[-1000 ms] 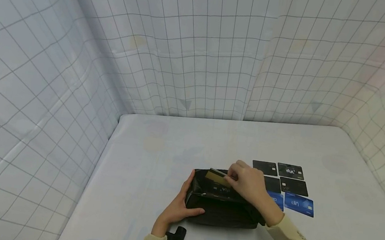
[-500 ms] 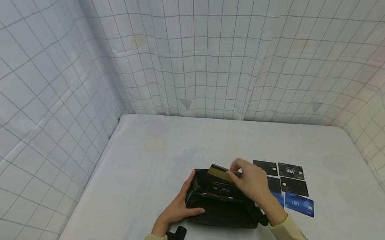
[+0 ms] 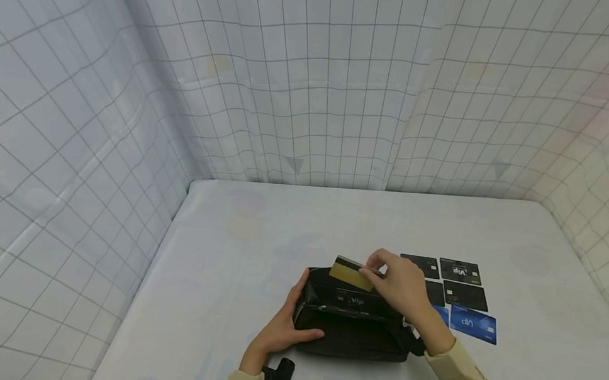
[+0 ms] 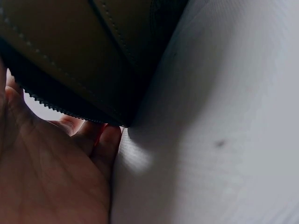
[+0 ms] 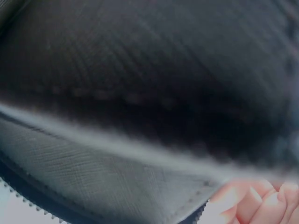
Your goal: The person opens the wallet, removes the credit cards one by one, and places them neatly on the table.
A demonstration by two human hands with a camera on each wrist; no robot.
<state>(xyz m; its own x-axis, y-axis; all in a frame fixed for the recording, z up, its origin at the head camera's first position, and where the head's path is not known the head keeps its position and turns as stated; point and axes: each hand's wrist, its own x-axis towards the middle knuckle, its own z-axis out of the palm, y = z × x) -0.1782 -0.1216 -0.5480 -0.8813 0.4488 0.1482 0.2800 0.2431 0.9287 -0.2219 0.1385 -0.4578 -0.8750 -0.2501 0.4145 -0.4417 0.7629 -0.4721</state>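
Note:
A black zip-around wallet (image 3: 354, 342) stands open in front of me in the head view; its toothed zip edge shows in the left wrist view. My left hand (image 3: 283, 327) grips its left end, thumb at the near side and fingers behind the edge. Between thumb and fingertips, my right hand (image 3: 398, 284) pinches a gold card (image 3: 350, 275) with a dark stripe, tilted over the wallet's far part. Just below that, a dark card (image 3: 350, 300) marked Vip shows in the wallet. Dark wallet material (image 5: 140, 42) fills most of the right wrist view.
To the right of the wallet lie black cards (image 3: 465, 295) and blue cards (image 3: 473, 323) in rows, partly covered by my right hand and wrist. A black device (image 3: 279, 372) sits at my left wrist. Gridded white curtains (image 3: 317, 90) surround the white-covered table (image 3: 213, 280).
My right hand has drawn the gold card slightly up and away, so more of its face shows. The Vip print below has come into fuller view. My left hand has stayed put.

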